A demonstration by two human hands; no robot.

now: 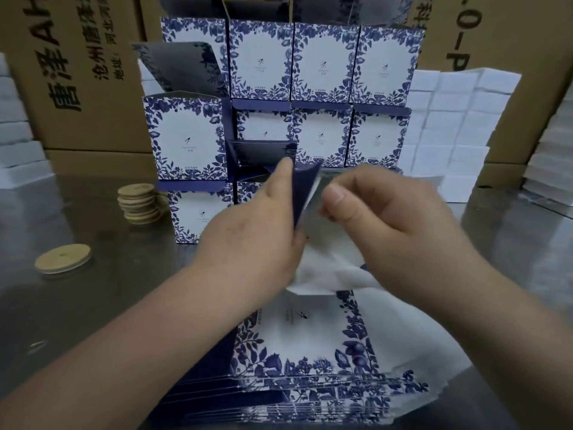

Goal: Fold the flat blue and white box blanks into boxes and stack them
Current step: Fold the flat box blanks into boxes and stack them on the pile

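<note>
Now folding in mid-air, with a crooked flap the main worry

Both hands are holding one blank [331, 262] above the desk [93, 305]. It is hanging just over the pile [310, 352] of flat blanks at the near edge, in front of the stack [291, 88] of finished boxes. The left hand [257, 225] is laying its straight fingers [282, 174] along a dark blue flap [305, 193] and pressing it over; its thumb is hidden behind the card. The right hand [387, 218] is curling its fingers and pinching the white panel under the thumb [336, 193], so it is probably carrying most of the weight. That side is blurring, so I cannot tell which panel it is gripping.

Several things are threatening from here:

- **Crooked fold:** If the left fingers are pushing the flap off its score line, the card is going to crease crookedly. The box would then be sitting skew once stacked.
- **Slipping pinch:** The card is looking glossy, so the right pinch may be slipping. A dropped blank would be landing on the fanned pile and nudging sheets toward the desk edge.
- **Toppling stack:** The left fingertips are working very near the open lid flaps jutting from the front boxes. The left column is standing out of line with the rest. A forward jab during the tuck could be toppling that column.

The wooden lids [139, 203] are lying well apart on the left and are looking safe.
</note>
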